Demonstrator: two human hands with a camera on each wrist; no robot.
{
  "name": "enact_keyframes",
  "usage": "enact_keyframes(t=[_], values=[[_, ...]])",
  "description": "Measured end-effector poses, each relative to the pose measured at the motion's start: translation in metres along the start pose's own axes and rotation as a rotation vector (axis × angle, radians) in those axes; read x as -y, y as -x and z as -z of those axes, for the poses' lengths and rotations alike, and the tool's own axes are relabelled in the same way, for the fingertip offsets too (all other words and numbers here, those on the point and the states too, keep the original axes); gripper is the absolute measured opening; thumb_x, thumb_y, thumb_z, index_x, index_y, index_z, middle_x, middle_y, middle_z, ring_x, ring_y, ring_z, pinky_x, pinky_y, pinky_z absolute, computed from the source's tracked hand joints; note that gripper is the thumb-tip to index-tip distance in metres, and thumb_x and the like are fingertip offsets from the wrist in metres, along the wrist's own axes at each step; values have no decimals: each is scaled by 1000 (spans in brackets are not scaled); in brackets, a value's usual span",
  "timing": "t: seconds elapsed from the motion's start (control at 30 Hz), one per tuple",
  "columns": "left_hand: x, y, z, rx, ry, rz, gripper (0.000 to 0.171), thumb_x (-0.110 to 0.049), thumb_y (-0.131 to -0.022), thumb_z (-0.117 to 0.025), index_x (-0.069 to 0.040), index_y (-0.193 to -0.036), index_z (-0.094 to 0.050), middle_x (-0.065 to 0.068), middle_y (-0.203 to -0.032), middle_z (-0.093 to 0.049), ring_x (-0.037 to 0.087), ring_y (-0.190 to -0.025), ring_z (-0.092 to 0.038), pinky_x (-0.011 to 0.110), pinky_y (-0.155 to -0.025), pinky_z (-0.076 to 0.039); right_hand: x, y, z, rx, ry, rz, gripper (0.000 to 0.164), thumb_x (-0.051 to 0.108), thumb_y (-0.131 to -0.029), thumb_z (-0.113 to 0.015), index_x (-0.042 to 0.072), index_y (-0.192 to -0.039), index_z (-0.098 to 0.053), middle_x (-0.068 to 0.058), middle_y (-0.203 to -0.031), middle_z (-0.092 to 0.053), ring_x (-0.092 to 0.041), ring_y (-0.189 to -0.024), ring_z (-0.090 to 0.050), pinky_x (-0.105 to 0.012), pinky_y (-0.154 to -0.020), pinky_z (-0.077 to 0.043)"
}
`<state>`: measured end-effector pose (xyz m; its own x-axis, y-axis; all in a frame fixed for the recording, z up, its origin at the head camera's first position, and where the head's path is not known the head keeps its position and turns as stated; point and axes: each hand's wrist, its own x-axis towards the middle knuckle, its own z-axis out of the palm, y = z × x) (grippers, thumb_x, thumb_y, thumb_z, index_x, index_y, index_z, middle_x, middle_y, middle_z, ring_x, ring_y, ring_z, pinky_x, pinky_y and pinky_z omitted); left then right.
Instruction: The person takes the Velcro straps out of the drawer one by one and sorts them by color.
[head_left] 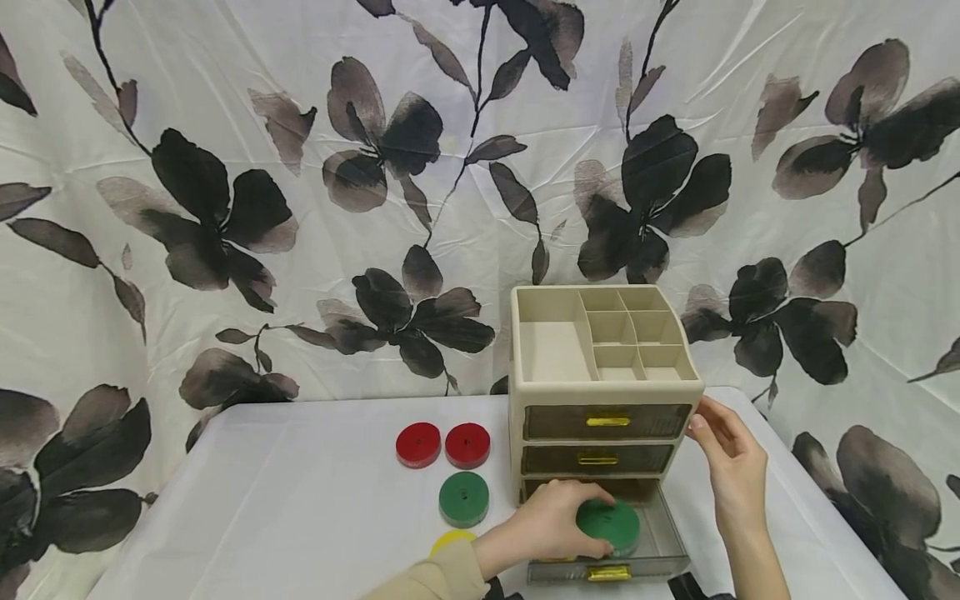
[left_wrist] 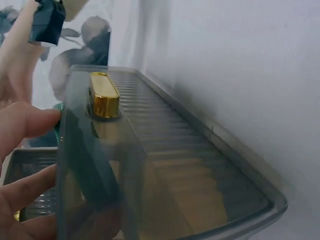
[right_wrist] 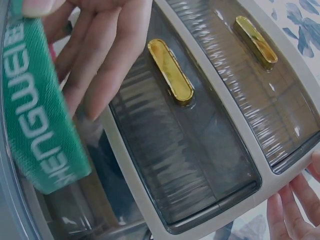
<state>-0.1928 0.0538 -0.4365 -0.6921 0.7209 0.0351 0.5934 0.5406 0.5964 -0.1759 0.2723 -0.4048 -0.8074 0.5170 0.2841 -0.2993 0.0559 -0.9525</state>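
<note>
My left hand (head_left: pixel 551 521) grips a green tape roll (head_left: pixel 611 527) between thumb and fingers, inside the pulled-out bottom drawer (head_left: pixel 663 546) of a cream drawer organizer (head_left: pixel 607 389). White "HENGWEI" lettering marks the roll's edge (right_wrist: pixel 42 115) in the right wrist view. In the left wrist view, the thumb of the left hand (left_wrist: pixel 25 122) shows beside the clear drawer front (left_wrist: pixel 95 165), which hides most of the roll. Fingers of my right hand (head_left: pixel 733 458) touch the organizer's right side. Left of the organizer lie two red rolls (head_left: pixel 417 445), another green roll (head_left: pixel 463 499) and a partly hidden yellow roll (head_left: pixel 453 538).
Two upper drawers (head_left: pixel 607 422) with gold handles are closed. The organizer's top has several open compartments (head_left: pixel 551 337). Everything stands on a white-covered table (head_left: pixel 300 492), with a floral cloth (head_left: pixel 450 208) hanging behind.
</note>
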Motion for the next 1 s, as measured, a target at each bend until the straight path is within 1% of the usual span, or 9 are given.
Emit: enact_keyframes(t=[0.1,0.23,0.33,0.4,0.53,0.67,0.8,0.93,1.0], values=[[1,5,0,-40,24,-7,45,-35,-77,-78,-24,-120,-65,-6,-118,-67,0,-100,-57,14,-74,-46,0,0,0,1,2,2,31,6,-92,-61,-1,-123,-60,11,-105,-66,1,-93,-65,-10,-81,-50],[2,12,0,-100,85,-13,46,-33,-77,-78,-25,-120,-65,-5,-121,-65,3,-103,-57,15,-74,-46,-1,0,0,12,-16,16,30,4,-92,-61,0,-122,-61,11,-105,-67,1,-92,-65,-9,-80,-50],[3,18,1,-141,135,11,46,-33,-75,-79,-27,-119,-66,-5,-123,-64,5,-106,-56,17,-76,-46,-1,1,0,12,-18,22,29,4,-92,-61,0,-121,-61,11,-104,-67,1,-92,-65,-9,-80,-50],[3,22,1,-161,176,38,45,-33,-74,-79,-28,-117,-66,-5,-124,-63,6,-107,-56,18,-77,-46,-1,1,0,9,-14,22,30,4,-92,-61,0,-121,-61,11,-104,-67,1,-92,-65,-9,-80,-50],[4,30,3,-184,248,68,43,-32,-74,-79,-26,-114,-66,-2,-122,-62,4,-99,-54,18,-76,-48,-1,0,0,1,-11,13,31,4,-92,-61,0,-122,-61,11,-104,-67,1,-92,-65,-9,-80,-50],[5,38,5,-204,277,84,42,-31,-74,-79,-24,-113,-66,-2,-117,-63,1,-93,-52,20,-77,-49,0,0,0,-2,-9,8,31,4,-92,-61,0,-122,-61,11,-104,-67,1,-93,-65,-9,-80,-50],[5,49,7,-235,321,114,42,-30,-73,-80,-25,-112,-65,-4,-114,-62,1,-94,-53,22,-80,-51,0,1,-1,8,-18,12,30,4,-92,-61,-1,-122,-61,11,-104,-67,1,-94,-65,-9,-80,-50],[4,60,12,-272,419,138,42,-26,-74,-80,-26,-113,-64,-2,-116,-60,5,-97,-52,23,-82,-51,-1,1,-1,4,-14,16,30,5,-92,-61,0,-122,-61,11,-105,-67,1,-95,-65,-8,-79,-50],[3,65,14,-296,448,148,43,-24,-74,-80,-26,-114,-64,-1,-118,-59,8,-99,-52,22,-81,-51,-1,1,-1,1,-17,19,31,4,-92,-61,-1,-122,-61,11,-105,-67,1,-95,-65,-9,-79,-51]])
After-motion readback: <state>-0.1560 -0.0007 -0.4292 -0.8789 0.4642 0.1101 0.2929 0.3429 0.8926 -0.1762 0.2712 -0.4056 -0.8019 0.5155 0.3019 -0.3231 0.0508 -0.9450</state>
